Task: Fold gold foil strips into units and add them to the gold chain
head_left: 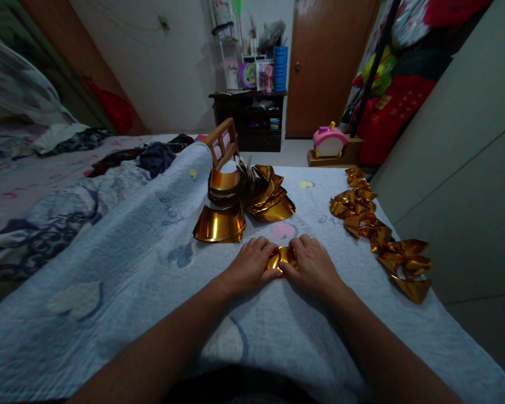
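A sheet of shiny gold foil paper (pixel 283 257) lies on the blue patterned cloth, partly covered by my fingers. My left hand (pixel 255 259) grips its left end, with the thumb pressed on the near side. Across from it, my right hand (pixel 311 262) grips the right end, its thumb lying over the foil. Just beyond my hands sits a fanned pile of curved gold foil sheets (pixel 265 196), and a smaller stack of gold foil sheets (pixel 219 224) rests at its near left. Along the right edge runs a row of folded gold foil pieces (pixel 374 230).
The light blue cloth (pixel 172 297) covers the surface before me. A wooden chair back (pixel 222 143) rises at its far edge. To the left is a bed with rumpled bedding (pixel 67 207). Beyond stand a dark cabinet (pixel 252 140) and a pink toy (pixel 330 140); a pale panel (pixel 458 185) borders the right.
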A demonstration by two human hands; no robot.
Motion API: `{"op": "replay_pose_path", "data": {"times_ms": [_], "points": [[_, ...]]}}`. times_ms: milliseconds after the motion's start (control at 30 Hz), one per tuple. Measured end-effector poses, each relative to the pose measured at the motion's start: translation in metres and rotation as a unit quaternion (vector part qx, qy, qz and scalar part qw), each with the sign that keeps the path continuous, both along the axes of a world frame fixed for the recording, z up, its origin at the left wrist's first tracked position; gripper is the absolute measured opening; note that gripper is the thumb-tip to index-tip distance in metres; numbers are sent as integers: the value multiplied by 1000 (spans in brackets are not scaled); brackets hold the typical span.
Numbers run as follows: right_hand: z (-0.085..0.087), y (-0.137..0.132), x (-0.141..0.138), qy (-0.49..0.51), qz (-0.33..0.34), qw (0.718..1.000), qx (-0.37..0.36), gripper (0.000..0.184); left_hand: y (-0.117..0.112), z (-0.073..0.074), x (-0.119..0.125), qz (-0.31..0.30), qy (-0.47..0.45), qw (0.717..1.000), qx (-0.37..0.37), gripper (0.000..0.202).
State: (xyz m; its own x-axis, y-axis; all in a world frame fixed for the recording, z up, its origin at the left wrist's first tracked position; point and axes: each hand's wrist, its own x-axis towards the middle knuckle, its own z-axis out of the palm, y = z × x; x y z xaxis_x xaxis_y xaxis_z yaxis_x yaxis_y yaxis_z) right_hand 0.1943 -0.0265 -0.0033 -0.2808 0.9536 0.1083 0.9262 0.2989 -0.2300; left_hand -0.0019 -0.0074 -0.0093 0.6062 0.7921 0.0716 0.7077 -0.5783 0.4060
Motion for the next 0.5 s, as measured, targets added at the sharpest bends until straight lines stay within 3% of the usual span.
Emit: {"op": "replay_pose_path", "data": {"times_ms": [167, 500], "points": [[0, -4, -3, -18, 5, 1000, 10, 28, -1, 2, -2, -12, 9, 1000, -16, 44], [4, -10, -7, -20, 1, 1000, 20, 40, 2, 11, -11, -54, -16, 995, -77, 37]]}}
